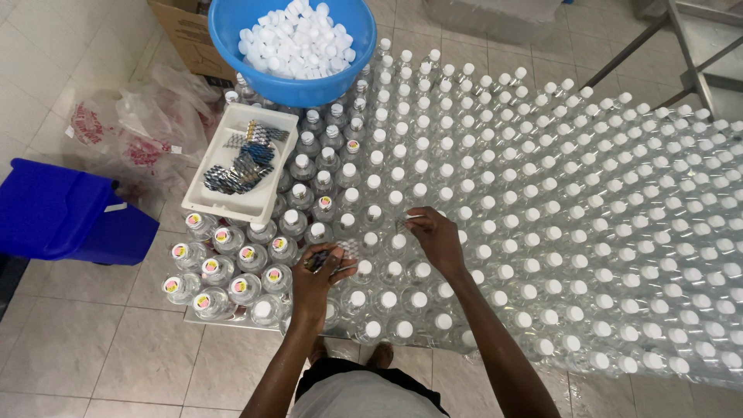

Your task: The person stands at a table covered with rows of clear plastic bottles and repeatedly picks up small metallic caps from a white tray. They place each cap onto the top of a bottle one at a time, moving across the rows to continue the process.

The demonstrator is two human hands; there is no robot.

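Several clear plastic bottles with white caps (542,209) stand packed together on the tiled floor. My left hand (316,275) holds a small bunch of dark label strips over the near-left bottles. My right hand (435,238) pinches a thin strip above a bottle cap (419,190) in the middle. A group of bottles at the near left (224,267) carries round coloured seals on their caps. A white tray (203,200) holds more strips (241,166) at the left.
A blue basin (232,42) full of white caps (298,39) rests on bottles at the back. A blue bin (66,213) and plastic bags (131,128) lie at left. A cardboard box (186,35) and a metal table frame (696,54) stand behind.
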